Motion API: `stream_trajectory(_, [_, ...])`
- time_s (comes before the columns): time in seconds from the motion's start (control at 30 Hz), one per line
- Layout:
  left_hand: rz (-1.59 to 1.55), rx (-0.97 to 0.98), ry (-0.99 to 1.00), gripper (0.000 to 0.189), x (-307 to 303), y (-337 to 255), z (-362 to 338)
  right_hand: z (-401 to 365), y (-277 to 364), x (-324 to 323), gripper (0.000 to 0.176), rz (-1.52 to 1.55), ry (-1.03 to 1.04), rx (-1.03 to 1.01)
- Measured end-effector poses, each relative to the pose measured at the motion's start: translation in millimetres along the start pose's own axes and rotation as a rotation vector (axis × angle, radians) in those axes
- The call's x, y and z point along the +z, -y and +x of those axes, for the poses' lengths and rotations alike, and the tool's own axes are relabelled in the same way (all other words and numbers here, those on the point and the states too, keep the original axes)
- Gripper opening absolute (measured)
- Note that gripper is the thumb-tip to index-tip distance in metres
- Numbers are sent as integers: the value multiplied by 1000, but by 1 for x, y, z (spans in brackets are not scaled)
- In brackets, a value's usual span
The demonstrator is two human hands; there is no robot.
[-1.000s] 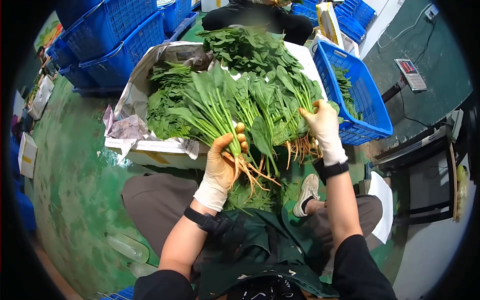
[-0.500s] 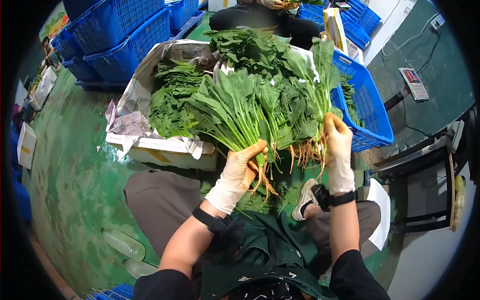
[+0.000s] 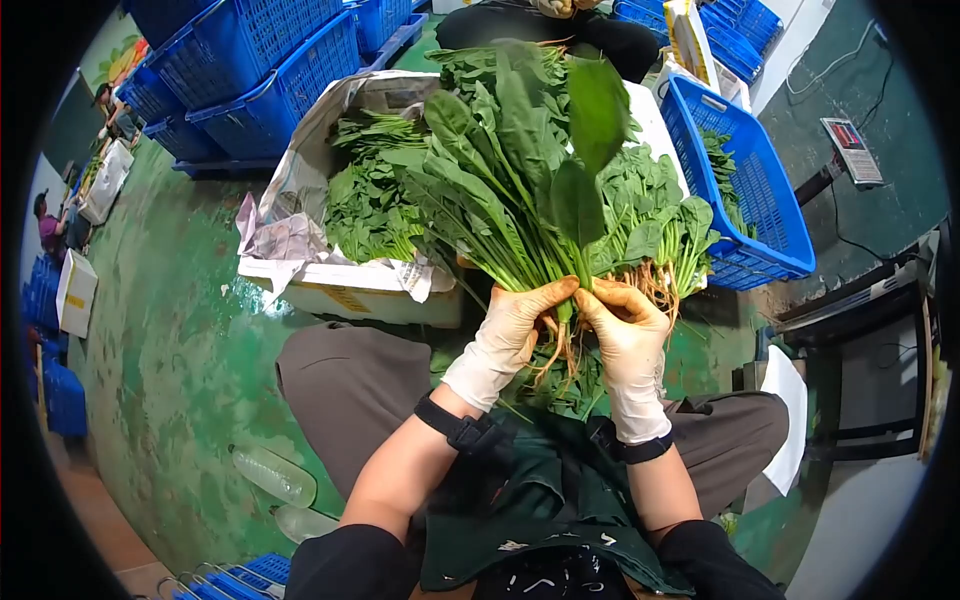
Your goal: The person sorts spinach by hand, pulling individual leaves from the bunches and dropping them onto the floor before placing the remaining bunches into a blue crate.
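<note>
Both forearms rose bare from black sleeves and angled inward, so that the wrists met just on the near side of the white box (image 3: pixel 345 292), above the lap. The left hand (image 3: pixel 508 330), in a pale glove, was curled with its fingers closed around the stems of the spinach bunch (image 3: pixel 520 180), thumb uppermost. The right hand (image 3: pixel 628 340), gloved alike, was closed on the same stems from the other side, its thumb tip touching the left thumb, so the two hands pressed together around the bunch's neck. The bunch stood upright in front of the box, its leaves fanned up across the box's contents and its orange-pink roots (image 3: pixel 560 355) hanging below the fists. A black strap (image 3: pixel 458 430) sat on the left wrist and another (image 3: pixel 636 450) on the right. Inside the box lay more loose spinach on crumpled newspaper (image 3: pixel 285 235). A blue basket (image 3: pixel 765 205) with a few greens stood just right of the box; stacked blue crates (image 3: pixel 265 65) stood beyond its left end. Two plastic bottles (image 3: pixel 272 476) lay on the green floor, well nearer than the box, to the left.
</note>
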State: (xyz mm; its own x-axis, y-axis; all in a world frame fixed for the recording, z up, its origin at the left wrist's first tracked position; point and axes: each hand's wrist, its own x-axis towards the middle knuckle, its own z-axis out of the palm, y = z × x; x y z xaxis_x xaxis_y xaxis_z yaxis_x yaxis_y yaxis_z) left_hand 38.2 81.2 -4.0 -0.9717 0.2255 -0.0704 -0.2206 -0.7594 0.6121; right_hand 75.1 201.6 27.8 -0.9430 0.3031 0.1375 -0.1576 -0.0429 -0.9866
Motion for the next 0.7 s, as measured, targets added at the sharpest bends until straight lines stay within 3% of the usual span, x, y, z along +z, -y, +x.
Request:
stream_trajectory(0.07, [-95, -22, -9, 24, 5, 0, 0, -2, -1, 1, 16, 5, 6, -40])
stream_trajectory(0.17, [-180, -110, 43, 22, 5, -7, -4, -6, 4, 3, 14, 51, 47, 55])
stream_trajectory(0.23, [-226, -219, 128, 26, -2, -6, -4, -10, 6, 4, 13, 221, 6, 220])
stream_trajectory(0.27, [-307, -361, 185, 30, -9, -7, -3, -12, 4, 3, 13, 221, 8, 220])
stream_trajectory(0.33, [-306, -358, 185, 31, -13, -2, -4, -17, -4, 2, 12, 605, 25, 350])
stream_trajectory(0.5, [-321, -292, 131, 31, -11, 2, -7, -23, -14, -16, 12, 891, 80, 482])
stream_trajectory(0.57, [-426, -331, 225, 30, -12, -6, -6, -21, -10, -26, 14, 1155, 73, 567])
stream_trajectory(0.63, [-339, -358, 209, 29, -14, -11, -3, -15, -8, -31, 22, 1046, 180, 593])
stream_trajectory(0.7, [-203, -276, 162, 30, -8, -11, -5, -14, 6, -24, 28, 259, 151, 384])
